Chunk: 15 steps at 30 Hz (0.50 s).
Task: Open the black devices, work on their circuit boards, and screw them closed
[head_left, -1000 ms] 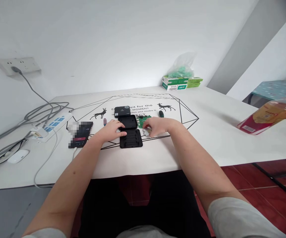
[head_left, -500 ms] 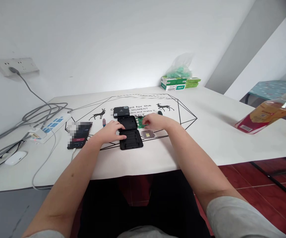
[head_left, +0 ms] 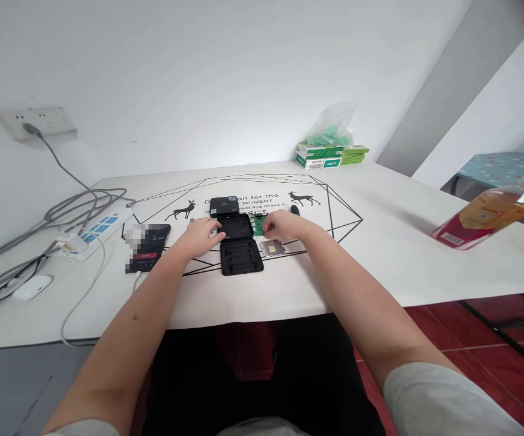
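Two black plastic case halves lie on the white table, an upper one [head_left: 235,227] and a lower one [head_left: 242,258] with ribs inside. My left hand [head_left: 202,236] is at the left edge of the upper half, thumb and fingers apart. A small pale thing [head_left: 213,232] shows between them, too small to name. To the right of the upper half is a green circuit board [head_left: 258,225], with the bent fingers of my right hand [head_left: 285,224] closed at its right side. A silvery metal plate [head_left: 272,247] lies just below that hand.
Behind the case is a black box [head_left: 224,206]; a dark screwdriver handle [head_left: 295,210] lies to the right. A phone [head_left: 150,247], a power strip [head_left: 100,230] and cables are on the left. Green boxes [head_left: 320,154] stand by the wall, and a drink bottle [head_left: 491,212] at right.
My left hand has drawn back slightly to the left, off the lower case half. My right hand stays at the circuit board. The view has shifted a little.
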Motion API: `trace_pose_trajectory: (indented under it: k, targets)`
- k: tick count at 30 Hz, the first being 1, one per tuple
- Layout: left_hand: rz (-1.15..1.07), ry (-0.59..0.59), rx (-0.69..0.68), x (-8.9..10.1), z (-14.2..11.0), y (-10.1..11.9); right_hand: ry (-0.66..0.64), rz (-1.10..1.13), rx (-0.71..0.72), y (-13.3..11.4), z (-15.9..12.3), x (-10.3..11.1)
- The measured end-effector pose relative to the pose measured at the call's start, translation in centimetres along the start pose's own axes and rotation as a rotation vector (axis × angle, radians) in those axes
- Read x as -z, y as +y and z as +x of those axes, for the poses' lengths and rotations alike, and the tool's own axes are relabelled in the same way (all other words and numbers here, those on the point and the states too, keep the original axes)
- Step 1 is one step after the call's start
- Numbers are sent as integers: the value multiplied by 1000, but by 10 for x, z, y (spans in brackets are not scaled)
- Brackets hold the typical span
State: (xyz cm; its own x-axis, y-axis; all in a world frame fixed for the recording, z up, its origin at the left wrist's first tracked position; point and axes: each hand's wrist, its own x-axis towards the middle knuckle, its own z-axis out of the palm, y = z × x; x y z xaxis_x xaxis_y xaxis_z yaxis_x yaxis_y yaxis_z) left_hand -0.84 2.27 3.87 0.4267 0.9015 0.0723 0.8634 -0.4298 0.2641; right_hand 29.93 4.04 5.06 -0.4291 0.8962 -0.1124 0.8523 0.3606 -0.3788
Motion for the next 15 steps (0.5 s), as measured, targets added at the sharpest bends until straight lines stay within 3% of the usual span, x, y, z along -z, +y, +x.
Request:
trace_pose_trajectory:
  k: [5,15]
  targets:
    - [40,-1,27,-4,5,-3,107,-4,29,2,2,3]
    - [-10,-5,14,-6,7,-7,312,228,-85,17,10,-1]
